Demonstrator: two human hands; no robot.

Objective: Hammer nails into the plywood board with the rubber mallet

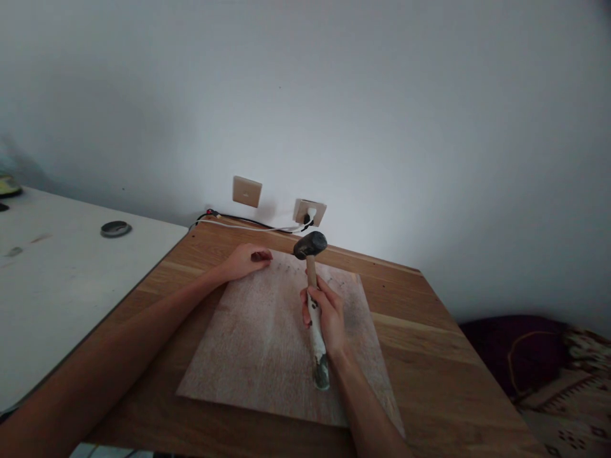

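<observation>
My right hand (328, 312) is wrapped round the handle of a mallet (317, 343). The mallet has a black head and a wooden handle with worn white and dark patches; its head is raised over the far part of a pale, reddish board (258, 356). At the board's far left corner rests my left hand (245, 262), fingers curled inward. Whatever those fingers hold, if anything, is hidden. Several small, dark, nail-like bits (289, 268) show along the board's far side, too small to make out clearly.
The board lies on a wooden table (420, 343) against a wall. Cables (252, 224) run along the back edge to a socket (310, 213). A white table (57, 273) at left bears a round dark lid (116, 229). Purple cloth (520, 350) lies at right.
</observation>
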